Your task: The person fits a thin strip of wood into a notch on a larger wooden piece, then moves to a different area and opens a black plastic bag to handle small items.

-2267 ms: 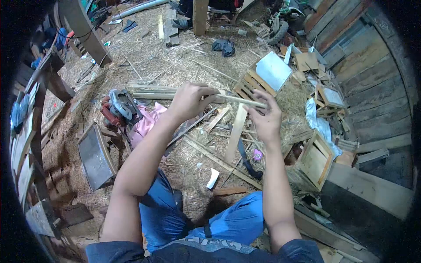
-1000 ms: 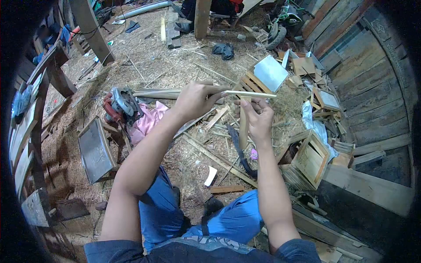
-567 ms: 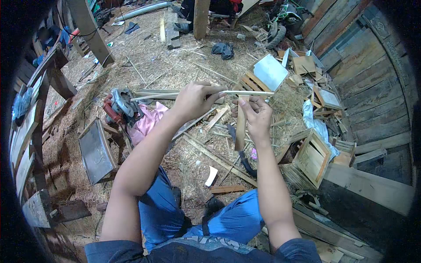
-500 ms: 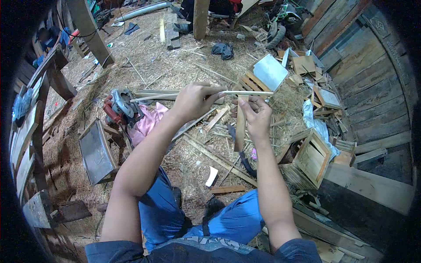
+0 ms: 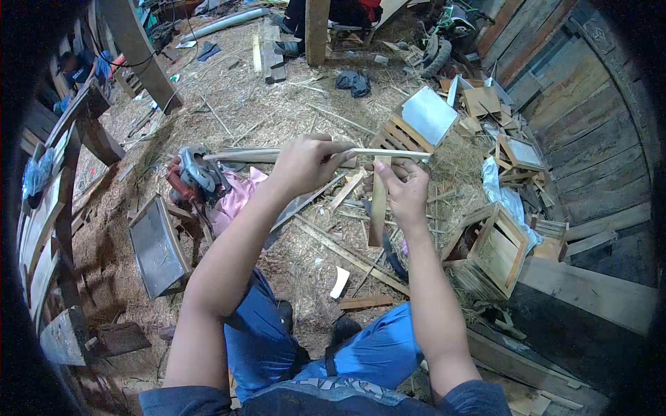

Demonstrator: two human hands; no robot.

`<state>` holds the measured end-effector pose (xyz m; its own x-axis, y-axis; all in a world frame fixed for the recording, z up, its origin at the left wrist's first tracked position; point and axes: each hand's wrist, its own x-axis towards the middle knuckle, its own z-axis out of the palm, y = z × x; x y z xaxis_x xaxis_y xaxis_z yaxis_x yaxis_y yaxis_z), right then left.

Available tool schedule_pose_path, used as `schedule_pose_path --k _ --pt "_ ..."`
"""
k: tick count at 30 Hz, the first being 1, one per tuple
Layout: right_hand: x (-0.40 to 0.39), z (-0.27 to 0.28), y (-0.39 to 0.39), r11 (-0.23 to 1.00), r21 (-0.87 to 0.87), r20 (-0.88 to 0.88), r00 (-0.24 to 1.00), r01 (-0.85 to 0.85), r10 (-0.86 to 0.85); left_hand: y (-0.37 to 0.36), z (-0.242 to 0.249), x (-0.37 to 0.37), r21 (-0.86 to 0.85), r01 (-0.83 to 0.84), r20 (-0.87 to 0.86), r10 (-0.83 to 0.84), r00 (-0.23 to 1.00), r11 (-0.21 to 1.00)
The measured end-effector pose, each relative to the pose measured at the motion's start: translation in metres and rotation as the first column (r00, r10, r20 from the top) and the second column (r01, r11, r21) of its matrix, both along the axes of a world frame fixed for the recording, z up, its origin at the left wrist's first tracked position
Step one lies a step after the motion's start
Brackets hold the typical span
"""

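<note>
My left hand (image 5: pixel 309 165) pinches the left end of a thin wooden strip (image 5: pixel 394 153), which stretches roughly level to the right. Closed around a flat wooden slat (image 5: pixel 378 215), my right hand (image 5: pixel 404 193) has its thumb on the slat's face. That slat hangs downward, its upper end close below the strip, so the two pieces form a T shape in this view. Both are held up in front of me, above the littered ground. The right-hand fingers are partly hidden behind the slat.
A circular saw (image 5: pixel 194 175) lies at left beside a pink cloth (image 5: pixel 236 197). Wooden box frames stand left (image 5: pixel 158 246) and right (image 5: pixel 496 249). A white-topped crate (image 5: pixel 427 116) sits farther off. Sawdust and scraps cover the ground. A person (image 5: pixel 80 69) is at far left.
The strip now slopes slightly down toward its right end. The hanging slat has turned a little, showing a paler face. Both hands stay in nearly the same place.
</note>
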<state>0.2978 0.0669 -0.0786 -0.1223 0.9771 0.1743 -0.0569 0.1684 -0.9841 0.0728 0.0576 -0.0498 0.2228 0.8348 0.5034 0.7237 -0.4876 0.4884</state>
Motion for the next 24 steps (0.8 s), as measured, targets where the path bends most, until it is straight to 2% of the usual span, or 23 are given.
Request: schedule_pose_path --k 3,6,9,13,15,22,24 --pt "-0.004 -0.004 0.001 1.0 -0.016 -0.087 0.996 -0.025 0.024 0.002 0.0 -0.002 0.014 -0.007 -0.04 0.007 0.999 1.0" --pt "-0.003 0.003 -0.003 1.0 -0.001 -0.014 1.0 0.011 -0.011 0.0 0.002 -0.001 0.022 -0.022 -0.069 0.023 0.997 1.0" --pt "-0.006 -0.003 -0.001 1.0 -0.013 -0.096 0.995 0.012 -0.013 -0.001 0.01 0.0 0.022 -0.052 -0.109 0.054 0.993 0.998" --pt "-0.007 -0.005 0.001 0.999 0.023 -0.086 0.996 0.024 -0.022 0.0 0.01 0.0 0.064 -0.056 -0.099 0.062 0.993 0.996" --pt "-0.004 0.004 -0.003 0.991 -0.132 -0.028 0.999 -0.022 0.019 0.001 0.01 -0.003 0.063 -0.053 -0.11 0.059 0.992 0.997" --pt "-0.01 0.001 -0.006 0.989 -0.145 -0.055 0.998 -0.041 0.033 0.001 0.011 -0.008 0.081 -0.029 -0.18 0.043 0.983 0.996" --pt "-0.015 -0.004 -0.006 0.994 -0.097 -0.146 0.989 -0.042 0.027 0.001 0.011 -0.009 0.057 -0.041 -0.207 0.052 0.977 0.998"
